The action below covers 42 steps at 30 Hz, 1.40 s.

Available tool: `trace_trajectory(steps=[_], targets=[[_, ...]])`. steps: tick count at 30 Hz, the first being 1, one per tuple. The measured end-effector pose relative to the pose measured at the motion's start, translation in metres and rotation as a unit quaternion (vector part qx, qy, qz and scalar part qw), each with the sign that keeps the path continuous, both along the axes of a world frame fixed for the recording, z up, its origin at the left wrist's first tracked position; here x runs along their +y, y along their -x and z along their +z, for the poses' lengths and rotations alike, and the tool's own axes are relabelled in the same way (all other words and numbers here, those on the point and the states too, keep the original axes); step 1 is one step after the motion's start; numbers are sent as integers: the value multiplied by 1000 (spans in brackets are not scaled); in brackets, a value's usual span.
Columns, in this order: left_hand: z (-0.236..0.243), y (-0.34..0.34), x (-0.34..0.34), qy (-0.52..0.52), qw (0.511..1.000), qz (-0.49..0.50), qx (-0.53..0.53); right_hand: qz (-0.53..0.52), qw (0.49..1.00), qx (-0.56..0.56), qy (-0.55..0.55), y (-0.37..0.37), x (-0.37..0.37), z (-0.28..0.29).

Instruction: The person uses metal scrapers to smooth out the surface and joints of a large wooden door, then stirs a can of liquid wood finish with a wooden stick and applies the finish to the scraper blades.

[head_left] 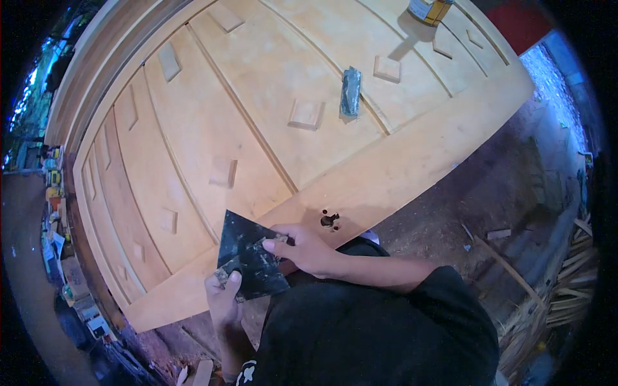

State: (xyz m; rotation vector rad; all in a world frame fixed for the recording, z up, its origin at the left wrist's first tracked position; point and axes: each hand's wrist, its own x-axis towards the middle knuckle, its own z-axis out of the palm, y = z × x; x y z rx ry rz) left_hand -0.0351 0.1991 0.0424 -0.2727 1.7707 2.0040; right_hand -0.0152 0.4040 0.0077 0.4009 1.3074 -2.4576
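Between my two hands is a dark, nearly black sheet of sandpaper (248,244), smudged with pale dust. My left hand (224,299) pinches its lower left corner, thumb on top, and a greyish-tan bit shows beside that thumb. On the sheet's right side my right hand (306,249) grips it, thumb over the face and fingers mostly behind. The sheet is held tilted over the near edge of a large pale wooden panel (251,96) with curved grooves and small raised blocks. Farther off on the panel lies a blue-grey oblong block (351,92).
A yellowish can (430,9) stands at the panel's far right. Near me, the panel's border has a dark cut-out hole (329,219) with smaller holes around it. Thin wood strips (573,276) are heaped at the right. Assorted small items (55,199) line the left side.
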Motion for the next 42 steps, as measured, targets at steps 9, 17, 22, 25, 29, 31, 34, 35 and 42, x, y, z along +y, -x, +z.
trace_trajectory(steps=[9, 17, 22, 25, 29, 31, 34, 35, 42], targets=[[14, 54, -26, 1, 999, -11, -31, -258, 964, -58, -39, -20, 29, -21], [-16, 197, -60, 78, 991, 53, 92, -436, 884, -114, -125, -58, 56, -25], [-53, 237, -87, 301, 943, 19, 141, -427, 873, -58, -226, -74, 64, -32], [-68, 242, -93, 340, 929, 9, 143, -446, 868, -50, -211, -75, 59, -34], [-72, 237, -95, 394, 905, -4, 160, -460, 859, -50, -219, -62, 57, -35], [-59, 232, -85, 396, 905, -3, 155, -456, 861, -48, -220, -65, 61, -39], [-60, 229, -84, 434, 884, -11, 173, -437, 868, -67, -226, -68, 64, -42], [-60, 228, -84, 467, 862, -23, 195, -437, 866, -78, -231, -67, 64, -40], [-43, 229, -71, 466, 866, -34, 179, -457, 843, -129, -250, -64, 65, -40]])
